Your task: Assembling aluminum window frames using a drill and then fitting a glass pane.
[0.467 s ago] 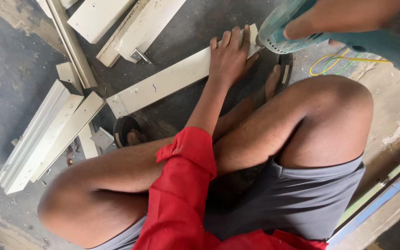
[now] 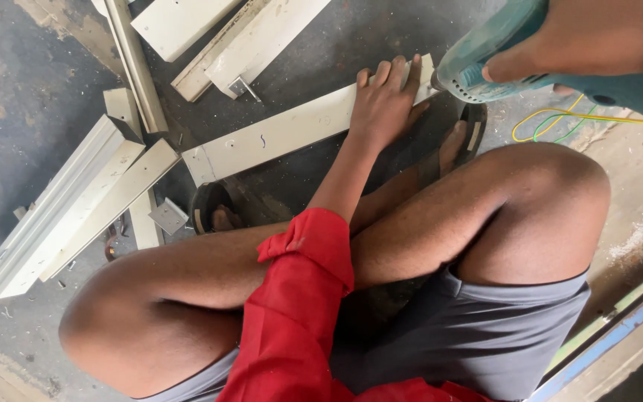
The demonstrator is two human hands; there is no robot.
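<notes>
My left hand (image 2: 385, 103) lies flat with fingers spread on a long cream-coloured metal strip (image 2: 277, 138) on the dark floor, pressing near its far end. My right hand (image 2: 589, 37) is closed around a teal power drill (image 2: 485, 63), whose nose sits against the strip's end right beside my left fingers. I squat over the strip with both knees up; a red sleeve covers my left upper arm. My feet in dark sandals rest just behind the strip.
More cream metal profiles lie about: a bundle (image 2: 68, 208) at the left, a narrow upright piece (image 2: 137, 67), and flat pieces (image 2: 251, 41) at the top. Yellow and green wires (image 2: 560, 123) curl at the right. A blue-edged frame (image 2: 612, 335) runs along the lower right.
Nothing has visibly moved; my left hand stays on the strip and the drill stays at its end.
</notes>
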